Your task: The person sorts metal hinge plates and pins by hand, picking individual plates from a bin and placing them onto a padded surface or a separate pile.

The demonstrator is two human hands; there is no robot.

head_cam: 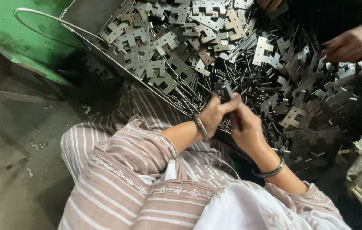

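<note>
- No packages, labels, signs or screens show anywhere in view.
- Nothing printed or boxed lies around the pile of metal pieces (pixel 240 64).

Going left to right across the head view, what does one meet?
Green metal surface → bent wire loop → left hand → small metal piece pinched between both hands → right hand → heap of flat notched metal plates and thin rods → another person's hand.
</note>
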